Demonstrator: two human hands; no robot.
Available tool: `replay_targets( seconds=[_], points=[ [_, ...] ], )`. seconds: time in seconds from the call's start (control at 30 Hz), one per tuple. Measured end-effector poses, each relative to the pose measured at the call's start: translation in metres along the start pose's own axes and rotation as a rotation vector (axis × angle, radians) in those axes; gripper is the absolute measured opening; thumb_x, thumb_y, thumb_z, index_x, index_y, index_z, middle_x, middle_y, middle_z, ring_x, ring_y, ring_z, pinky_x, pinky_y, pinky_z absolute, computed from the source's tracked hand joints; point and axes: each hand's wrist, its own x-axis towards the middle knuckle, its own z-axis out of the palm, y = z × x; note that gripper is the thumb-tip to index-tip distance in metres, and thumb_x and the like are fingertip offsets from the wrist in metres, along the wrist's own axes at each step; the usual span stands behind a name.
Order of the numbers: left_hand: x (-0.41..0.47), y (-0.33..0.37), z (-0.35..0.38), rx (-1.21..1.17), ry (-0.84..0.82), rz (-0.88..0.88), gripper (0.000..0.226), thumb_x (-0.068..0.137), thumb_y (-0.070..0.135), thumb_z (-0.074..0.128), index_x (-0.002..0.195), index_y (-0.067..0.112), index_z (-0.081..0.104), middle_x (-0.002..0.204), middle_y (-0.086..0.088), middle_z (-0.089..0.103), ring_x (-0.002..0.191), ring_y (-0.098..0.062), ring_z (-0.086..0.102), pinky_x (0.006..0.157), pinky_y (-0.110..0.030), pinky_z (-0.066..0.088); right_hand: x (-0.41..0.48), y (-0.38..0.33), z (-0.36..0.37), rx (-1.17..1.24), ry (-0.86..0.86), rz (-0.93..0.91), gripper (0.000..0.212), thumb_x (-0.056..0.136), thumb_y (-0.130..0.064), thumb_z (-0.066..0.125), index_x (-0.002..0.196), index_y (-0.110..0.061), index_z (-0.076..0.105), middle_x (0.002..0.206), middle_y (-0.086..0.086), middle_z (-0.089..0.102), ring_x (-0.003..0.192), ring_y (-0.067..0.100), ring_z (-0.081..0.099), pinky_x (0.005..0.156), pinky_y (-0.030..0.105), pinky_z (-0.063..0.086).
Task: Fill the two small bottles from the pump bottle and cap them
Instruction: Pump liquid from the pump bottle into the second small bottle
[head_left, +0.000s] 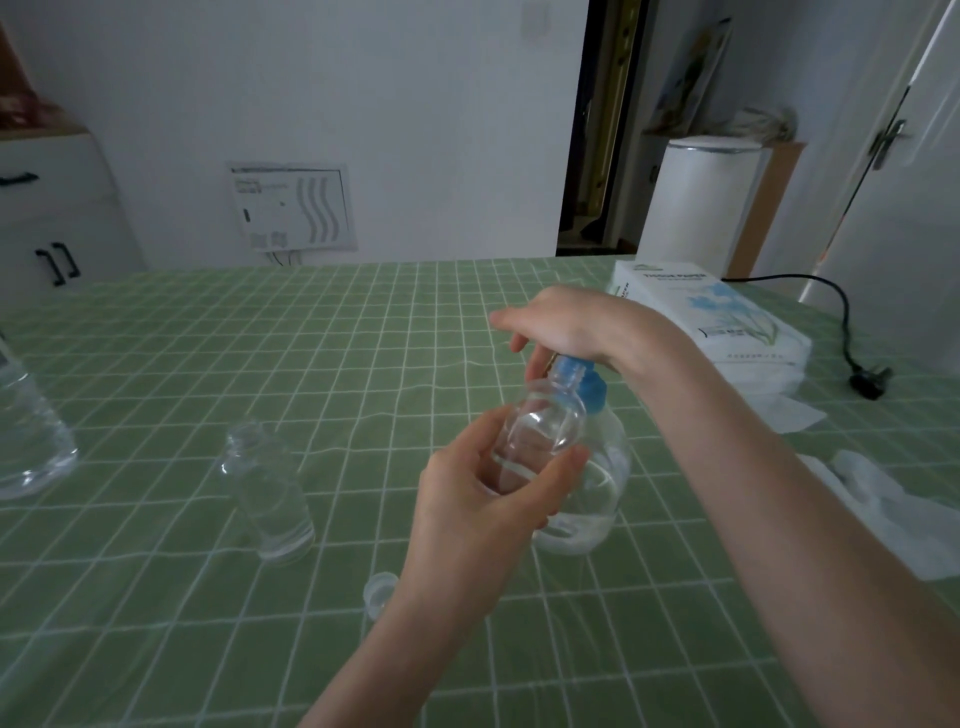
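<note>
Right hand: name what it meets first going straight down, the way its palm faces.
The blue pump head, directly under the right hand; the palm seems to touch it already, depth unclear.

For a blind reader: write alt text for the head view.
A person's left hand holds a small clear bottle up to the blue nozzle of a pump bottle, while the right hand rests on the pump's top. A second small bottle stands uncapped to the left on a green checked tablecloth, a clear cap lying nearer the camera.
</note>
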Motion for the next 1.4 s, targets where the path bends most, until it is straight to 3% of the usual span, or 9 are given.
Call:
replay_targets(
  seconds=[0.17,0.4,0.6,0.67,0.8,0.87,1.03,1.27,1.4],
  points=[
    [-0.0011,-0.0048,-0.0019,0.051,0.005,-0.016,0.011,0.071,0.024,0.074,0.081,0.024,0.068,0.054,0.006,0.064,0.048,-0.003,0.058,0.046,-0.013,0.044,-0.0024,0.0035,0.0046,0.031,-0.026,0.024,0.046,0.097,-0.046,0.038,0.112,-0.011,0.064,0.115,0.011,0.065,0.11,0.028,0.056,0.079,0.036,0.034],
    [-0.0015,-0.0028,-0.003,0.056,-0.005,-0.015,0.012,0.075,0.019,0.073,0.084,0.025,0.068,0.054,0.01,0.066,0.047,0.001,0.058,0.046,-0.011,0.043,-0.0041,0.0032,0.005,0.043,-0.009,-0.009,0.046,0.097,-0.044,0.039,0.115,-0.01,0.063,0.116,0.013,0.065,0.111,0.028,0.057,0.081,0.036,0.035],
    [0.0003,-0.0005,-0.0016,0.029,-0.006,-0.003,0.011,0.076,0.015,0.072,0.081,0.024,0.068,0.051,0.011,0.064,0.044,0.002,0.056,0.042,-0.008,0.04,-0.0032,-0.0022,-0.0018,0.007,0.017,-0.064,0.048,0.096,-0.04,0.045,0.117,-0.001,0.062,0.109,0.017,0.07,0.105,0.03,0.065,0.099,0.041,0.044],
    [0.0001,-0.0007,-0.0014,0.028,-0.006,-0.001,0.011,0.075,0.016,0.072,0.082,0.024,0.068,0.052,0.011,0.064,0.045,0.003,0.057,0.042,-0.008,0.04,-0.0027,-0.0013,-0.0015,0.005,0.006,-0.054,0.047,0.095,-0.041,0.045,0.116,-0.003,0.063,0.108,0.016,0.071,0.105,0.03,0.065,0.092,0.039,0.044],
    [-0.0007,-0.0016,-0.0011,0.031,0.001,-0.003,0.013,0.075,0.017,0.073,0.084,0.025,0.067,0.052,0.011,0.064,0.044,0.003,0.057,0.04,-0.008,0.039,-0.0026,-0.0004,-0.0003,0.013,-0.017,-0.024,0.04,0.095,-0.042,0.045,0.11,-0.012,0.066,0.107,0.01,0.069,0.101,0.026,0.064,0.063,0.028,0.038],
    [-0.0014,-0.0023,-0.0017,0.036,0.0,-0.006,0.013,0.075,0.017,0.073,0.083,0.026,0.068,0.052,0.011,0.065,0.045,0.002,0.057,0.042,-0.009,0.041,-0.0021,0.0012,0.0014,0.025,-0.017,-0.02,0.04,0.096,-0.042,0.044,0.11,-0.012,0.066,0.107,0.011,0.069,0.101,0.027,0.064,0.068,0.031,0.04],
    [-0.0031,-0.0034,-0.0026,0.03,-0.011,-0.034,0.01,0.075,0.021,0.072,0.083,0.023,0.067,0.052,0.01,0.064,0.044,0.002,0.056,0.041,-0.009,0.04,-0.0027,0.0034,0.0069,0.053,-0.034,-0.022,0.041,0.097,-0.042,0.042,0.111,-0.011,0.066,0.111,0.013,0.067,0.104,0.029,0.062,0.097,0.041,0.044],
    [-0.002,-0.0021,-0.0013,0.018,-0.004,-0.028,0.011,0.075,0.017,0.072,0.082,0.023,0.066,0.052,0.012,0.064,0.044,0.003,0.057,0.041,-0.008,0.039,-0.0049,0.0003,0.0043,0.026,0.011,-0.04,0.046,0.098,-0.042,0.041,0.117,-0.005,0.062,0.108,0.014,0.069,0.104,0.028,0.063,0.085,0.037,0.04],
    [-0.0013,0.0006,-0.0004,0.012,-0.007,-0.007,0.011,0.074,0.018,0.072,0.081,0.025,0.067,0.053,0.011,0.065,0.046,0.003,0.059,0.041,-0.007,0.04,-0.0058,-0.0031,-0.0021,0.023,0.021,-0.078,0.049,0.097,-0.041,0.042,0.116,0.0,0.062,0.104,0.018,0.071,0.102,0.031,0.066,0.098,0.04,0.045]
  ],
)
